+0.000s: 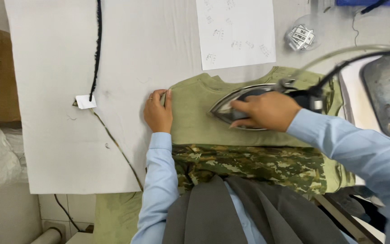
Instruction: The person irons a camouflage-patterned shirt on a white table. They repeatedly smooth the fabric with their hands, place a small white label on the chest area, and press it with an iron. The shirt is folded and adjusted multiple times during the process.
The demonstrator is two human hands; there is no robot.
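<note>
An olive-green garment [195, 122] is laid flat on the white padded ironing surface [59, 135], its near part, in a camouflage print [253, 165], hanging toward the person. The left hand [158, 113] is placed at the garment's left edge, palm down with the fingers held together and curled over the hem, so that the cloth appears to be pinned and kept taut against the pull of the iron. A steam iron [240, 106] is gripped by the right hand [262, 112], which is closed round the handle; the soleplate is pressed flat on the olive cloth, its tip pointed toward the left hand. Hoses and a cable [339, 63] are led away from the rear of the iron to the upper right, clear of the fabric.

A white sheet of paper [235, 31] and a small heap of labels [301, 36] are kept beyond the garment. A black braided cord [97, 49] with a white tag [85, 101] lies to the left.

The handle is largely covered by the fingers. The garment's right part is hidden by the arm, and its kind cannot be settled. The grey object [384, 95] at the right is cut off.
</note>
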